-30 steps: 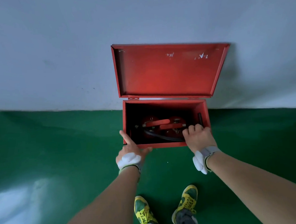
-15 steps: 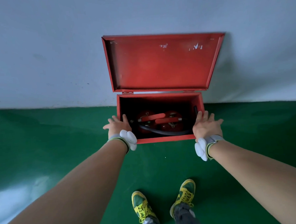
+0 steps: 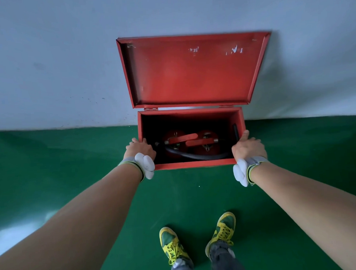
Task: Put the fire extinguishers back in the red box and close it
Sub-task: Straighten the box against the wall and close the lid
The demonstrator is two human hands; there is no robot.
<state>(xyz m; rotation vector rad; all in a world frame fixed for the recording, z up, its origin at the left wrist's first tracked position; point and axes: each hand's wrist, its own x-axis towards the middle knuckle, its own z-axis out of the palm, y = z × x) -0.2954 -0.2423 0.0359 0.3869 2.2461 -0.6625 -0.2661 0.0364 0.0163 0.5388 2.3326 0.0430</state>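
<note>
Against the pale wall point(image 3: 45, 59), on the green floor point(image 3: 50, 162), sits the red box point(image 3: 195, 164), its lid point(image 3: 192, 72) swung up and leaning back on the wall, hinges on the far edge.

Contents: two fire extinguishers point(image 3: 194, 143) stand upright inside, side by side, heads up toward the opening. Their long axes run vertically, down into the box, so only the tops show. The red levers lie roughly left-right and overlap at the middle. A black hose point(image 3: 196, 155) curves along the near side of the pair toward the right; a dark nozzle point(image 3: 236, 130) stands against the right wall.

Hands: left hand point(image 3: 139, 150) rests on the near left corner of the box rim, fingers draped over the edge. Right hand point(image 3: 248, 146) sits at the near right corner, thumb up along the right wall. Whether either grip is clenched on the rim or merely laid on it, cannot tell. Neither hand carries anything loose. White pads are strapped at both wrists.

Judgement: the stowing step looks complete, both cylinders being inside. The closing step is not yet begun. The next move calls for reaching up and far to the lid's free edge, tipping it off the wall, and lowering it toward the near rim. The hose appears below rim level; worth checking, with fingers cleared before the lid lands.
</note>
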